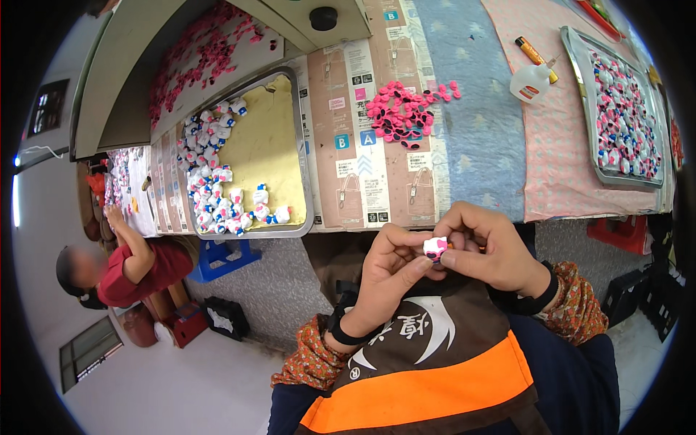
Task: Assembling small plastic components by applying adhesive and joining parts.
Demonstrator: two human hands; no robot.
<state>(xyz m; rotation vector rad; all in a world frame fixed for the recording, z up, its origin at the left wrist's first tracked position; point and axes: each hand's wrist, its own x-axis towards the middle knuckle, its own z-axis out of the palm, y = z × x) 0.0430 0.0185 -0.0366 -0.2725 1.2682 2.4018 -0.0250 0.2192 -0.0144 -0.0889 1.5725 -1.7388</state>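
Observation:
In front of my apron, just off the table's near edge, a small white figurine with pink and dark parts (435,247) is held between both hands. My left hand (391,272) is closed, its thumb and fingertips pinching the figurine from the left. My right hand (496,250) grips it from the right with thumb and bent fingers. The fingertips cover part of the figurine. Beyond the hands, a pile of small pink pieces with dark faces (401,114) lies on the printed cardboard. Similar white figurines with blue and pink parts (210,199) crowd the left side of a yellow-lined metal tray (307,174).
At the right stands another metal tray (578,87) filled with figurines. A white squeeze bottle with a needle tip (530,83) lies beside an orange-yellow tube (533,51). Pink pieces (203,54) are spread under a cabinet (116,80). A person in red (130,264) works farther left.

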